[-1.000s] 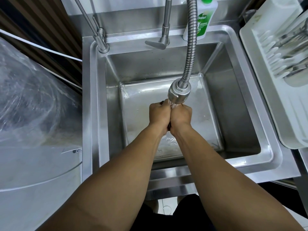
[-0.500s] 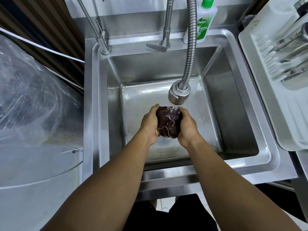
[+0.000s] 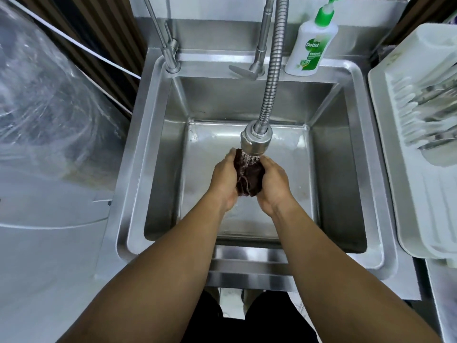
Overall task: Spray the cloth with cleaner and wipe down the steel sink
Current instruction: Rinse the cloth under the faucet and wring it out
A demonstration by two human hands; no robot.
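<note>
A bunched dark maroon cloth [image 3: 249, 177] sits between my two hands over the middle of the steel sink [image 3: 346, 169]. My left hand [image 3: 222, 179] grips its left side and my right hand [image 3: 274, 184] grips its right side. Water runs onto the cloth from the spray head [image 3: 256, 141] of the flexible steel faucet hose just above it. My fingers under the cloth are hidden.
A white and green Dettol pump bottle [image 3: 311, 43] stands on the sink's back rim. A slim tap [image 3: 170, 55] rises at the back left. A white dish rack [image 3: 420, 144] with steel items is at the right. Clear plastic sheeting [image 3: 49, 107] covers the left.
One second ago my fists were pressed together around the cloth under the spray. They have since opened apart, showing the cloth, and now cup it under the running water.
</note>
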